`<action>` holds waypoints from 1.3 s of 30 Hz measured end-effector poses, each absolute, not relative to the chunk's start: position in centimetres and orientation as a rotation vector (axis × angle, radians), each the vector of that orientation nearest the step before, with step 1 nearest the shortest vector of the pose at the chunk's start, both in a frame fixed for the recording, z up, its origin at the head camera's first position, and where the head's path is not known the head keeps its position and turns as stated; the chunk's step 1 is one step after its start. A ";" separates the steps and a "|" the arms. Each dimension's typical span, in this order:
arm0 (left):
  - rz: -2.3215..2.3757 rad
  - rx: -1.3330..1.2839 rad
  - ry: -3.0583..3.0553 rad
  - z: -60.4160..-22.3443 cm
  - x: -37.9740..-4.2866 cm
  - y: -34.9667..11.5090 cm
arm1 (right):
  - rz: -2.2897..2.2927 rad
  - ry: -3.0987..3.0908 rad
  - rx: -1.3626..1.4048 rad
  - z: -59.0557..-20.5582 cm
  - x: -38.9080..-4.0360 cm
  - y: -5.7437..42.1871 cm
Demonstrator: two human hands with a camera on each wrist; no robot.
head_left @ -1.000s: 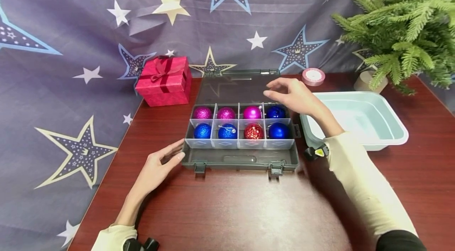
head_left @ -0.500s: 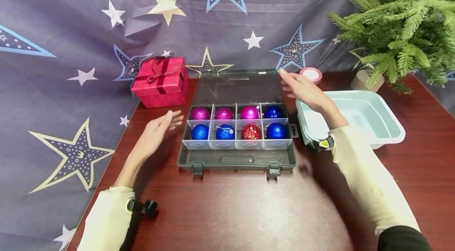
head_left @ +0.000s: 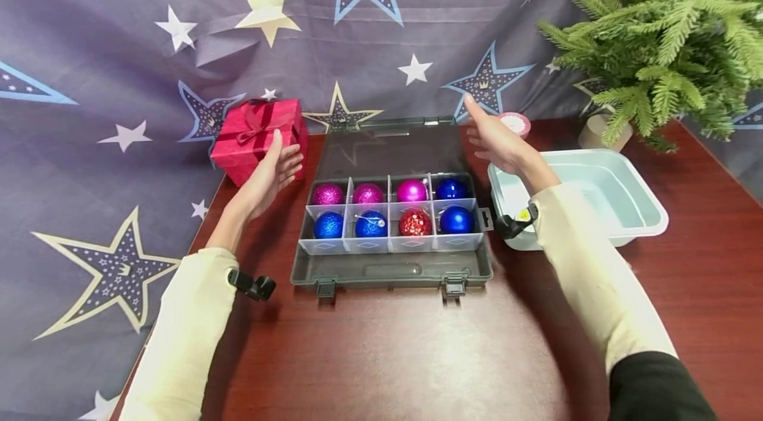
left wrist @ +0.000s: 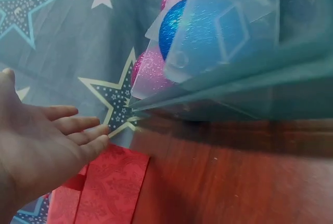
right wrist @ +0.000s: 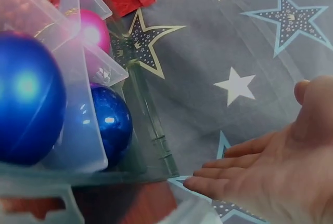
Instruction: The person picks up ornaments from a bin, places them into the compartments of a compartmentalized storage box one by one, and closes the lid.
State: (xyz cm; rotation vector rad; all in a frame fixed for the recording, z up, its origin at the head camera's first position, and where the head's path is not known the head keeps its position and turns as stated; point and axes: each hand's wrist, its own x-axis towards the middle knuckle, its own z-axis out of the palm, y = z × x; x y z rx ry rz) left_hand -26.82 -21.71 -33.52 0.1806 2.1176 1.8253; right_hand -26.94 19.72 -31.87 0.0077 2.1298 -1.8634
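Note:
A dark translucent organizer box (head_left: 342,269) lies with its lid (head_left: 390,153) folded back on the table. Its dividers hold several Christmas balls: a glittery pink ball (head_left: 328,194), a shiny magenta ball (head_left: 412,190), a red ball (head_left: 414,222), a matte blue ball (head_left: 457,220) and others. My left hand (head_left: 268,176) is raised left of the box, in front of the red gift box (head_left: 256,133), fingers straight, holding nothing. Beyond the box's right side hovers my right hand (head_left: 499,143), thumb up and fingers extended, also holding nothing. Both wrist views show bare palms.
A pale blue plastic basin (head_left: 646,216) stands right of the box. Behind it are a pink ribbon roll (head_left: 515,124) and a small artificial fir tree (head_left: 661,57) on a round base. A star-patterned cloth (head_left: 197,10) hangs at the back and left.
My left hand has let go of the box's left edge and risen toward the gift box. My right hand has moved from above the lid to its right, turning thumb up.

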 end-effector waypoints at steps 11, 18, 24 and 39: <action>1.812 0.091 2.011 -33.6 -29.8 -20.8 | -1.986 1.909 0.175 -33.4 -29.0 19.3; 1.783 0.064 1.991 -34.2 -30.5 -20.4 | -1.977 1.836 0.208 -33.6 -29.8 18.7; 1.782 0.023 1.952 -34.8 -30.8 -20.1 | -1.962 1.817 0.242 -33.8 -30.2 18.3; 1.805 0.022 1.914 -35.5 -31.6 -19.7 | -1.908 1.796 0.278 -34.1 -31.2 18.2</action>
